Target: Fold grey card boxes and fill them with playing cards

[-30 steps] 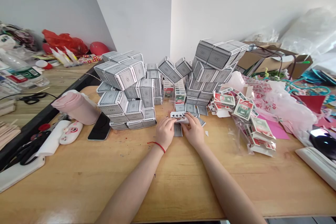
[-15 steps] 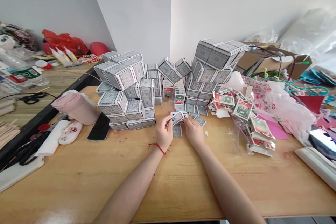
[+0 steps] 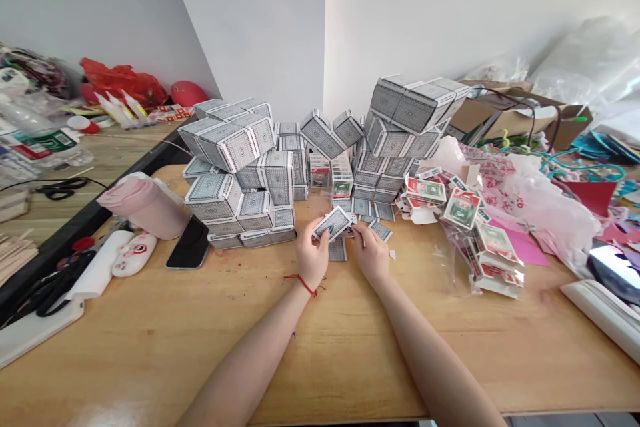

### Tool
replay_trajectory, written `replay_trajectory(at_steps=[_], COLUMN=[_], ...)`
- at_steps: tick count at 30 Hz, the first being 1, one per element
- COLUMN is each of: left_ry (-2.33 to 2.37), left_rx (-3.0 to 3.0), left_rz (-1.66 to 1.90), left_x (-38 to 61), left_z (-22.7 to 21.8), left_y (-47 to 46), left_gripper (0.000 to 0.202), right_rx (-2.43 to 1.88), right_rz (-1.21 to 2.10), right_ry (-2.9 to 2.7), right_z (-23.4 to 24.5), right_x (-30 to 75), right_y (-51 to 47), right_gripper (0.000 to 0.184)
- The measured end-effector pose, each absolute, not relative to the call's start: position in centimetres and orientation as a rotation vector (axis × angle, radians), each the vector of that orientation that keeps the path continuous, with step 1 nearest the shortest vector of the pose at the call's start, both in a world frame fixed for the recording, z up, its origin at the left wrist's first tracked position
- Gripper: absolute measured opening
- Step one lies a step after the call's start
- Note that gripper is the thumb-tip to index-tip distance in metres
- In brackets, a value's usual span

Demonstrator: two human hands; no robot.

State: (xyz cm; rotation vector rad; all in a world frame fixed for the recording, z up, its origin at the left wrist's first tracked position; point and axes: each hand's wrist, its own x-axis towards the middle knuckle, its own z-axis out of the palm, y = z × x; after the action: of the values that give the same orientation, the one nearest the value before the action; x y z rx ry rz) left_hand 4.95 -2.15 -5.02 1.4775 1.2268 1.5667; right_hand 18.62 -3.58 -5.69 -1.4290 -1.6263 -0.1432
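Between thumb and fingers, my left hand (image 3: 313, 255) grips a playing card (image 3: 336, 220), its grey patterned back tilted up. Whether more cards lie under it I cannot tell. My right hand (image 3: 371, 253) is closed in a pinch at the edge of another playing card (image 3: 353, 218), whose printed face partly shows beside the first. A loose card (image 3: 337, 251) lies face down beneath the hands, and another loose card (image 3: 382, 231) rests just beyond my right fingers. Blocks folded from cards form a left stack (image 3: 240, 173) and a right stack (image 3: 395, 147).
Red and green card boxes (image 3: 463, 208) lie heaped at the right, near a printed plastic bag (image 3: 525, 180). On the left are a black phone (image 3: 188, 243), a pink tumbler (image 3: 147, 207) and a white pencil-shaped case (image 3: 134, 254). A wall (image 3: 250, 27) rises behind the table (image 3: 340, 347).
The card in my left hand has turned so that its back faces up more fully. My right hand has shifted slightly right, still pinching.
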Motion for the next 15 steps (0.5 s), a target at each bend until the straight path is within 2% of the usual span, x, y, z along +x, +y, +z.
replay_trajectory(at_steps=[3, 11, 15], left_ry=[1.214, 1.205, 1.328], left_rx=[1.427, 1.465, 1.628], left_rz=[1.502, 1.489, 1.508], left_x=[4.9, 4.9, 4.8], left_z=[-5.0, -5.0, -4.9], left_y=[-2.1, -2.2, -2.4], left_gripper=[0.021, 0.017, 0.016], right_rx=[-1.373, -1.363, -1.310], right_rz=[-0.055, 0.362, 0.537], right_ry=[-1.517, -1.145, -1.057], right_z=[-5.2, -5.2, -6.1], right_x=[18.4, 18.3, 18.6], right_y=[-3.8, -3.6, -3.2], right_gripper=[0.017, 0.015, 0.036])
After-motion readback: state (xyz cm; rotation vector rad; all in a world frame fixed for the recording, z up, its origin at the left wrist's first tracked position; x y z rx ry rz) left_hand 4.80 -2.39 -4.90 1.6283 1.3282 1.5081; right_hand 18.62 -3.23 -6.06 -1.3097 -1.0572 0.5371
